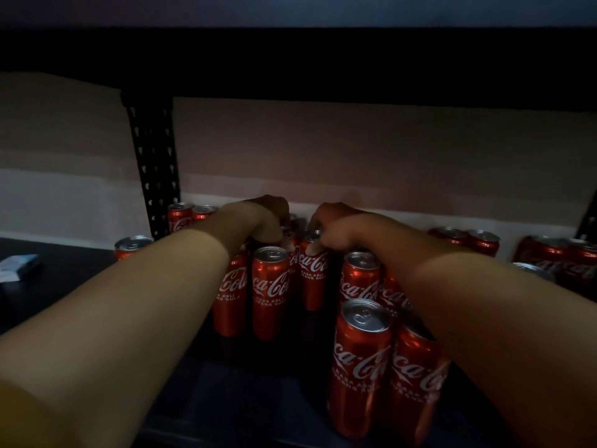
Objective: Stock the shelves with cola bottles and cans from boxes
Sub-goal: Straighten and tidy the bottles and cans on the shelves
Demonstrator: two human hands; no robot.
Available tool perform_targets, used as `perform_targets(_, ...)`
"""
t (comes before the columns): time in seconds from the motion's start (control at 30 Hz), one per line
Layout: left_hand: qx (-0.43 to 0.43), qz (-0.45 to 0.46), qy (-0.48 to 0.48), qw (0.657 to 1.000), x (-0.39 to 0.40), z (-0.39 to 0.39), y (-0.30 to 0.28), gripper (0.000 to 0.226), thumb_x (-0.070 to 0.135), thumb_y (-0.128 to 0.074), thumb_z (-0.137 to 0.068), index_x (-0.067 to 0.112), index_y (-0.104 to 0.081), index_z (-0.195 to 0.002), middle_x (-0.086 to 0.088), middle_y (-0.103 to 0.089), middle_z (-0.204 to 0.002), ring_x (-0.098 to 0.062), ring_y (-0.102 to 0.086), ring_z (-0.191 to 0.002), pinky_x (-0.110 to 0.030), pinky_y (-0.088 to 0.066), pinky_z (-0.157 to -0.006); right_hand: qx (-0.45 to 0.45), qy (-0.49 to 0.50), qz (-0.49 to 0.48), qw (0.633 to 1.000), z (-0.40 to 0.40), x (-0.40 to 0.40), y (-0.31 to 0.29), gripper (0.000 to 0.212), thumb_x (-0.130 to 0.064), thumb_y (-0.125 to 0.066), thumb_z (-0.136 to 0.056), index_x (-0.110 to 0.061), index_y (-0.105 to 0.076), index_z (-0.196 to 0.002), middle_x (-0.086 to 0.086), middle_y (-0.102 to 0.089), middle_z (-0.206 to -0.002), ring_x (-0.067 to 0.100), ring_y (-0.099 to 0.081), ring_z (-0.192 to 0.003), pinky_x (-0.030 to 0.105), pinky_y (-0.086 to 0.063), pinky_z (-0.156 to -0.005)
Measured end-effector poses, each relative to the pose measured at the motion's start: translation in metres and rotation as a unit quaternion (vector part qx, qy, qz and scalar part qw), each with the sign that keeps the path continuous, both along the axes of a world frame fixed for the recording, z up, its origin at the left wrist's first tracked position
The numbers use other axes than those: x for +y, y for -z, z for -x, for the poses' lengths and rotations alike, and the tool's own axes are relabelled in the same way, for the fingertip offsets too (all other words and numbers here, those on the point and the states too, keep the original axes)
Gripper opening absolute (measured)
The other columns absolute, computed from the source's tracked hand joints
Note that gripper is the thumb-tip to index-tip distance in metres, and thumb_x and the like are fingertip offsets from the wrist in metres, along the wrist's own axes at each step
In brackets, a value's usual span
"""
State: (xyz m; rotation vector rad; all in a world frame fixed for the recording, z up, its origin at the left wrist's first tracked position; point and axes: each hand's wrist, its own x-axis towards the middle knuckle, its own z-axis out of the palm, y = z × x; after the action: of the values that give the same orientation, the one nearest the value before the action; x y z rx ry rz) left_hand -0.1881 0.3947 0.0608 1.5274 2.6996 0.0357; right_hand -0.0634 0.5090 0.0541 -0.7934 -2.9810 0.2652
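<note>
Cans point(270, 292) crowding both hands point(297, 226).

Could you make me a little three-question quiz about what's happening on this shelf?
1. True or false: the cans stand upright on the shelf.
2. What does the right hand hold? A) a bottle B) a can top C) a box
3. Fill in: the upright post at the left is pierced with ____.

Key: 1 true. 2 B; its grip sits on a can, and the left hand reaches in beside it. 3 holes.
</note>
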Motion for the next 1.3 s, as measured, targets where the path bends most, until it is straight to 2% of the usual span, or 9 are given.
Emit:
perform_targets(0.3,-0.005,0.018,0.010,1.000,-0.010,0.011,-0.002,0.056,0.048,-0.075,-0.088,0.022,-0.062,-0.135,-0.003,-0.065,-0.127,-0.022,-0.064,-0.106,-0.034,-0.050,-0.081,0.015,-0.013,0.014,1.000,0.009,-0.009,0.003,0.056,-0.038,-0.078,-0.086,-0.014,-0.056,-0.132,0.007,-0.063,-0.124,0.022,-0.060,-0.100,0.033,-0.049,-0.079)
perform_targets(0.43,-0.010,0.011,0.012,1.000,-0.011,0.010,0.000,0.056,0.050,-0.075,-0.087,0.021,-0.063,-0.133,-0.003,-0.068,-0.122,-0.021,-0.065,-0.101,-0.036,-0.055,-0.083,0.014,-0.010,0.010,1.000,-0.001,-0.010,0.001,0.072,-0.046,-0.077,-0.085,-0.011,-0.050,-0.142,0.009,-0.058,-0.135,0.025,-0.058,-0.113,0.034,-0.050,-0.089)
perform_targets(0.5,-0.012,0.007,0.012,1.000,-0.012,0.008,-0.001,0.058,0.051,-0.074,-0.087,0.022,-0.061,-0.136,-0.003,-0.066,-0.126,-0.022,-0.064,-0.104,-0.037,-0.055,-0.088,0.016,-0.009,0.008,1.000,-0.010,-0.007,-0.001,0.065,-0.048,-0.074,-0.088,-0.012,-0.052,-0.138,0.008,-0.057,-0.133,0.025,-0.057,-0.115,0.035,-0.050,-0.090)
perform_targets(0.6,-0.013,-0.055,0.027,0.998,-0.014,-0.003,-0.006,0.058,0.048,-0.073,-0.090,0.021,-0.059,-0.139,-0.005,-0.062,-0.138,-0.024,-0.060,-0.115,-0.034,-0.050,-0.093,0.015,-0.003,-0.005,1.000,-0.030,0.002,-0.009,0.039,-0.047,-0.069,-0.092,-0.020,-0.061,-0.118,0.002,-0.060,-0.120,0.022,-0.058,-0.107,0.030,-0.045,-0.076)
perform_targets(0.7,-0.016,-0.126,0.076,0.989,-0.011,-0.026,-0.009,0.060,0.042,-0.070,-0.094,0.020,-0.053,-0.147,-0.005,-0.052,-0.151,-0.024,-0.052,-0.133,-0.032,-0.044,-0.108,0.016,-0.002,-0.007,1.000,-0.060,0.008,-0.021,0.033,-0.047,-0.067,-0.094,-0.021,-0.071,-0.114,-0.003,-0.067,-0.117,0.017,-0.062,-0.102,0.030,-0.049,-0.081)
perform_targets(0.8,-0.060,-0.149,0.127,0.979,-0.003,-0.053,-0.009,0.048,0.041,-0.068,-0.096,0.021,-0.062,-0.139,-0.001,-0.061,-0.141,-0.020,-0.058,-0.126,-0.034,-0.047,-0.107,0.029,-0.006,-0.003,1.000,-0.093,0.008,-0.029,0.028,-0.043,-0.066,-0.096,-0.022,-0.075,-0.111,-0.004,-0.070,-0.113,0.014,-0.062,-0.099,0.029,-0.048,-0.081)
perform_targets(0.93,-0.091,-0.110,0.188,0.972,0.007,-0.083,-0.010,0.044,0.052,-0.069,-0.093,0.029,-0.068,-0.130,0.009,-0.067,-0.128,-0.013,-0.062,-0.117,-0.030,-0.048,-0.103,0.028,0.007,0.004,1.000,-0.126,0.011,-0.035,0.031,-0.044,-0.071,-0.091,-0.021,-0.075,-0.112,-0.004,-0.070,-0.115,0.016,-0.063,-0.107,0.037,-0.052,-0.098)
perform_targets(1.1,-0.097,-0.056,0.199,0.974,0.022,-0.101,-0.001,0.070,0.052,-0.085,-0.076,0.022,-0.064,-0.136,0.007,-0.069,-0.130,-0.013,-0.065,-0.115,-0.032,-0.050,-0.105,-0.008,0.054,0.114,0.992,-0.143,0.017,-0.022,0.065,-0.027,-0.088,-0.078,-0.015,-0.059,-0.135,0.005,-0.064,-0.126,0.028,-0.068,-0.106,0.043,-0.063,-0.080)
perform_targets(1.3,-0.081,-0.077,0.198,0.974,0.028,-0.097,0.005,0.055,0.045,-0.090,-0.074,0.018,-0.072,-0.118,0.005,-0.073,-0.113,-0.015,-0.068,-0.103,-0.029,-0.055,-0.089,0.021,0.043,0.122,0.991,-0.144,0.020,-0.011,0.047,-0.016,-0.085,-0.081,-0.011,-0.064,-0.123,0.010,-0.066,-0.117,0.030,-0.073,-0.093,0.044,-0.064,-0.079)
